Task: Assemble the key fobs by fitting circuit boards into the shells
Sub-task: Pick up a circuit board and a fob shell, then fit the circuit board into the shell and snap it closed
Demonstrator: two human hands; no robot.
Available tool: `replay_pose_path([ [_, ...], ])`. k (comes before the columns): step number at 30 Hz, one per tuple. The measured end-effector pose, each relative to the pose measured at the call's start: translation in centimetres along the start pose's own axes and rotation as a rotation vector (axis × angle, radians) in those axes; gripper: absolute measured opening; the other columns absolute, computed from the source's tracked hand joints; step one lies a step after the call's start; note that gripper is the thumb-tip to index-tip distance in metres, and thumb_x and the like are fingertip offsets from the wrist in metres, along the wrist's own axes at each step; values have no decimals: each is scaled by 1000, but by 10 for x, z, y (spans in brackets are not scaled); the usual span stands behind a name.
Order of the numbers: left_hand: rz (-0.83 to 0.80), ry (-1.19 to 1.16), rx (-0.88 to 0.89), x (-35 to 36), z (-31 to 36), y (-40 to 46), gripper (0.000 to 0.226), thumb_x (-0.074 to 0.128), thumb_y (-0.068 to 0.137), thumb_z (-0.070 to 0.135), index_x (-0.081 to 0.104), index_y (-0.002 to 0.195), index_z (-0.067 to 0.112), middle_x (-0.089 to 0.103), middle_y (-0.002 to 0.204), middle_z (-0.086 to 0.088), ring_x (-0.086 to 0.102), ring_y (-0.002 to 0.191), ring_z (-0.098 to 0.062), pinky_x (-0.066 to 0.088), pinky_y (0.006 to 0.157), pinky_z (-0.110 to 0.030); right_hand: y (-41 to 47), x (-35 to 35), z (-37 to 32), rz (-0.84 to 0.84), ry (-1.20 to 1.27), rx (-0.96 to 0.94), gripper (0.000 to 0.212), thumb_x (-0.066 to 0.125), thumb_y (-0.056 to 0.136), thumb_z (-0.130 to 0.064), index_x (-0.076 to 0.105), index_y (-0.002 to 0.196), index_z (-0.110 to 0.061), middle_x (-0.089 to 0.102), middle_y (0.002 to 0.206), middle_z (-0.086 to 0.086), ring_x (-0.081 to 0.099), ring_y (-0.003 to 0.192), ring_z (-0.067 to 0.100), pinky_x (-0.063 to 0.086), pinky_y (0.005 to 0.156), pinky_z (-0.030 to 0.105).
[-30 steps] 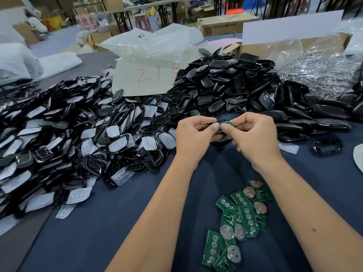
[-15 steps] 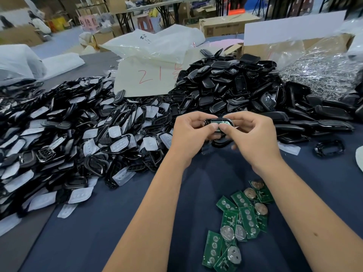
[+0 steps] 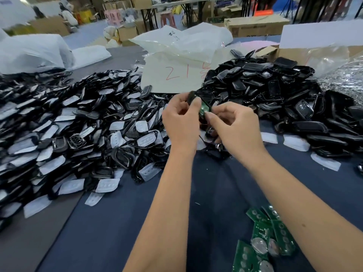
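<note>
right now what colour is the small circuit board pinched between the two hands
Green, set against a black plastic shell. The small circuit board shows only in the head view.

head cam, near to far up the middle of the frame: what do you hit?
Loose green circuit boards → bare blue cloth → both hands, left hand and right hand, gripping a black shell with green board → white sheet marked in red → clear plastic bags.
</note>
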State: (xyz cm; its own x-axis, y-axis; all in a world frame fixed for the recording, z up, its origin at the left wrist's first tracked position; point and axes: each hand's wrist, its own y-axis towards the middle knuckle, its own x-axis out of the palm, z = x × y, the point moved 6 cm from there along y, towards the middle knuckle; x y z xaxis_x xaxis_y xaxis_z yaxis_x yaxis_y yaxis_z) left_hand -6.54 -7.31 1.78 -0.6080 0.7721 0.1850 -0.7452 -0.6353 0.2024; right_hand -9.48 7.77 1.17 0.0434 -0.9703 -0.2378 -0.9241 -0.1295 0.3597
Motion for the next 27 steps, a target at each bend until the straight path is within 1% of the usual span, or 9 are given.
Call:
replay_pose_path([
  [3, 246, 79, 63, -45, 7, 21, 12, 72, 87, 16, 69, 83, 27, 63, 72, -2, 56, 67, -25, 57, 69, -51, 6, 45, -23, -194, -305, -201, 1, 77, 90, -20, 78, 90, -19, 74, 81, -6, 68, 75, 12, 56, 76, 33],
  [5, 390, 98, 75, -74, 7, 30, 9, 72, 86, 19, 68, 84, 27, 64, 80, -4, 59, 72, -26, 59, 76, -57, 4, 77, -33, -376, -458, -333, 14, 71, 90, -11, 80, 98, -18, 76, 90, -1, 67, 86, 20, 54, 82, 39],
  [8, 617, 106, 87, -114, 9, 38, 11, 73, 86, 19, 67, 83, 27, 68, 85, -1, 64, 76, -21, 59, 79, -50, -1, 113, -45, -527, -614, -537, 29, 66, 93, -7, 77, 116, -19, 71, 106, 2, 59, 105, 25, 49, 88, 42],
  [12, 825, 64, 75, -148, 9, 40, 10, 73, 86, 16, 73, 95, 13, 72, 91, -2, 64, 75, -14, 58, 82, -39, -4, 146, -56, -653, -674, -683, 31, 68, 98, -18, 72, 129, -19, 61, 117, -2, 43, 111, 21, 51, 89, 42],
  [15, 862, 17, 43, -155, 8, 40, 5, 72, 86, 15, 69, 89, 16, 71, 92, -6, 68, 83, -30, 59, 80, -49, -5, 160, -57, -706, -762, -734, 28, 65, 101, -28, 72, 127, -21, 59, 116, -6, 43, 114, 19, 52, 88, 35],
  [18, 850, -51, 18, -152, 7, 38, 9, 72, 86, 14, 66, 85, 20, 66, 87, -5, 68, 89, -46, 58, 76, -57, -3, 163, -53, -709, -816, -726, 23, 60, 104, -31, 74, 117, -19, 58, 116, -6, 42, 116, 17, 52, 84, 32],
  [21, 834, -70, 12, -150, 9, 37, 12, 72, 86, 15, 64, 83, 23, 66, 88, -6, 68, 92, -50, 59, 75, -59, -3, 159, -50, -735, -846, -711, 23, 61, 103, -34, 75, 112, -18, 56, 115, -5, 40, 117, 17, 48, 82, 29],
  [23, 838, -79, 5, -150, 9, 36, 12, 72, 86, 14, 64, 82, 23, 68, 90, -10, 67, 93, -51, 59, 75, -59, -3, 157, -51, -733, -872, -718, 19, 63, 102, -29, 75, 110, -16, 55, 114, -4, 40, 118, 18, 44, 79, 27],
  [27, 841, -61, 7, -147, 8, 34, 10, 72, 86, 14, 65, 83, 22, 72, 96, -14, 68, 93, -48, 59, 75, -59, -8, 154, -52, -749, -950, -762, 17, 56, 102, -12, 72, 104, -16, 55, 112, -3, 39, 117, 19, 53, 88, 33],
])
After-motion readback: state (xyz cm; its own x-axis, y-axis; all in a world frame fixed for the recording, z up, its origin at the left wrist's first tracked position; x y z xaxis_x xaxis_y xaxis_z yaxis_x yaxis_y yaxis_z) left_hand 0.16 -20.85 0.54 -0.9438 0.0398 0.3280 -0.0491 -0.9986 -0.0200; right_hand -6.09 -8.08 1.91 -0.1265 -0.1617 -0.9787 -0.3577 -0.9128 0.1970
